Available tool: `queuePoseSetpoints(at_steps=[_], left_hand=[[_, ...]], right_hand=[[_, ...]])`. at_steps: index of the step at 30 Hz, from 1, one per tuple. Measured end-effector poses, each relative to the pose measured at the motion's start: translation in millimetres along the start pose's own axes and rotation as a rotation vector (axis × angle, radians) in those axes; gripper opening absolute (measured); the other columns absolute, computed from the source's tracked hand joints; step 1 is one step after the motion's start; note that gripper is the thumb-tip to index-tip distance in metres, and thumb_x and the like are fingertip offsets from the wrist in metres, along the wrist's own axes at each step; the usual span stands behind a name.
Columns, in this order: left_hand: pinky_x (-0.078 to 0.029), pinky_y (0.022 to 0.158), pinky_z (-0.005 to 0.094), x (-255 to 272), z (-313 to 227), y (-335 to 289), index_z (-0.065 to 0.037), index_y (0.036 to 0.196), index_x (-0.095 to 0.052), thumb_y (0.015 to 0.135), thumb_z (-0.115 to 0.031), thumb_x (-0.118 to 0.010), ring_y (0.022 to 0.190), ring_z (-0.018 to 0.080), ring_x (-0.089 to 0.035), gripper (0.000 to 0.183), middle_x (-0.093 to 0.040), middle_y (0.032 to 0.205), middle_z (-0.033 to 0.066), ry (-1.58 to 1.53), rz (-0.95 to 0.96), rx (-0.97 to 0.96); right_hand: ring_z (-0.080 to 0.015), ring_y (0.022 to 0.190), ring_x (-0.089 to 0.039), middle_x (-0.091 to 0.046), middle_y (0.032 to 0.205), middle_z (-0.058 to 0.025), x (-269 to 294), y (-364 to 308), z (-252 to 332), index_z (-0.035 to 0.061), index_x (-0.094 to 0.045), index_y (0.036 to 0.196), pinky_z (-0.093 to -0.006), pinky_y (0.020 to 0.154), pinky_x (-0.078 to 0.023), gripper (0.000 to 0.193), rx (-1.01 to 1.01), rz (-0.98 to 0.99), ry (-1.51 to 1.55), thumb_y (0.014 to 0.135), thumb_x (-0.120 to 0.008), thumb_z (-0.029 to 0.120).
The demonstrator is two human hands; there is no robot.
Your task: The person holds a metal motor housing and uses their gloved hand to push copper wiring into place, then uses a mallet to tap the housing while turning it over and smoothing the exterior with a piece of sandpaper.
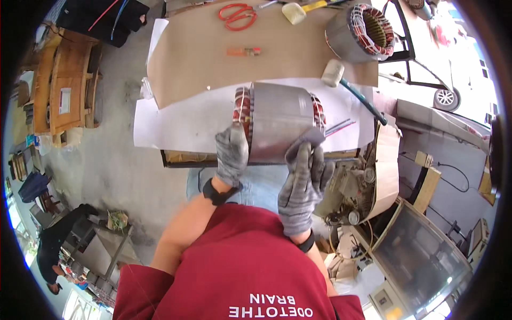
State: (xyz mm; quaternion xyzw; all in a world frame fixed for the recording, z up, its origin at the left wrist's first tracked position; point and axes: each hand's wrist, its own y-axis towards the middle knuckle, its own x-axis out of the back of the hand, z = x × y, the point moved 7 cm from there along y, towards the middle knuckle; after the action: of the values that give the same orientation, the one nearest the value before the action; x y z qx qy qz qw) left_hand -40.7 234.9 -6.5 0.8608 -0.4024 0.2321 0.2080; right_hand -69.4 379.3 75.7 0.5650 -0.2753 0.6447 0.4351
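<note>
A grey cylindrical motor stator (pixel 281 118) lies on its side near the table's front edge. Red and white laced copper windings (pixel 241 104) bulge from both its ends. My left hand (pixel 232 156), in a grey glove, is closed at its left end, fingers against the rim and winding. Pinched in my gloved right hand (pixel 303 184) is a dark grey flat piece (pixel 308 142), curled like sandpaper or cloth, close to the stator's lower right edge. Lead wires (pixel 340 127) stick out at the right end, just beyond that hand.
White paper (pixel 181 120) and brown paper (pixel 192 64) cover the table. Red-handled scissors (pixel 237 17), an orange tool (pixel 242 52), a white-headed mallet (pixel 333 73) and a second stator (pixel 360 34) lie beyond. Machine parts (pixel 354 186) crowd the right; a person (pixel 56 240) is far left.
</note>
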Motion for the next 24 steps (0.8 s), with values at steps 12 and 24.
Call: queuePoseSetpoints(at_steps=[12,24], left_hand=[[-0.038,0.053,0.0335,2,7,6,0.000,0.080,-0.051,0.088,-0.020,-0.031,0.054,0.0238,-0.047,0.030,-0.050,0.061,0.0154,-0.065,-0.092,0.038],[-0.040,0.049,0.0353,-14,24,5,0.004,0.094,-0.050,0.082,-0.006,-0.042,0.051,0.0271,-0.052,0.018,-0.051,0.057,0.0125,-0.474,-0.004,0.408]], right_hand=[[-0.0284,0.113,-0.042,-0.052,0.110,-0.0168,15,59,4,0.0017,-0.043,0.116,-0.0396,0.095,-0.027,0.039,0.156,-0.121,0.096,0.077,-0.045,0.004],[-0.0275,0.111,-0.044,-0.053,0.112,-0.0086,7,22,-3,0.0086,-0.048,0.113,-0.0452,0.097,-0.024,0.034,0.127,0.014,0.122,0.079,-0.047,0.010]])
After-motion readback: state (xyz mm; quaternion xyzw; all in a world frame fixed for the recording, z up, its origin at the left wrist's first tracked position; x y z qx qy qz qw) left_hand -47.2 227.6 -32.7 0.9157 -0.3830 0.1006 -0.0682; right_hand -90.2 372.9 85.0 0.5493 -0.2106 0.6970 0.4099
